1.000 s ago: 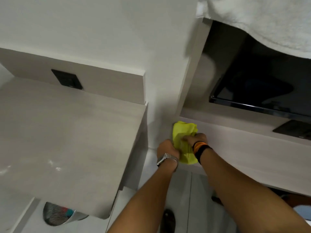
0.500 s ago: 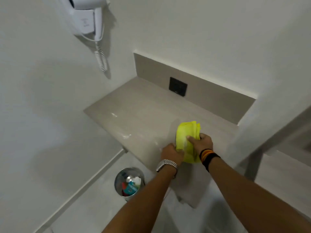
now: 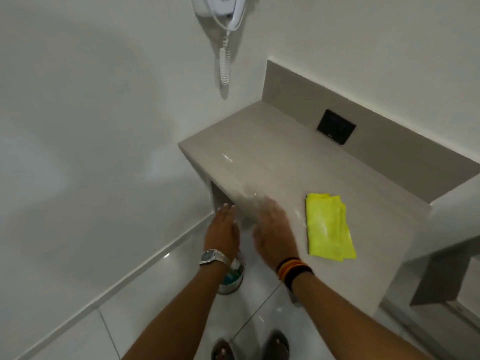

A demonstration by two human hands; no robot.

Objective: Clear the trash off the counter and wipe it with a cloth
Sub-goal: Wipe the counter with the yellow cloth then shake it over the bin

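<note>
A folded yellow cloth [image 3: 328, 227] lies flat on the beige counter [image 3: 272, 152], near its front right part. My right hand [image 3: 274, 233] hovers flat and blurred over the counter's front edge, just left of the cloth and apart from it. My left hand [image 3: 224, 232], with a watch on the wrist, is held out flat beside the counter's front left corner, fingers apart. Both hands hold nothing. A metal trash bin [image 3: 232, 278] with coloured wrappers inside stands on the floor, partly hidden by my left wrist.
A white wall-mounted hair dryer [image 3: 220, 11] with a coiled cord hangs above the counter's left end. A black socket plate [image 3: 336, 127] sits in the backsplash. White walls close the left side. My sandalled feet [image 3: 249, 348] stand on glossy white floor tiles.
Both hands let go of the yellow cloth, which now lies on the counter. The hands moved left toward the counter's front corner. The view swung left and down.
</note>
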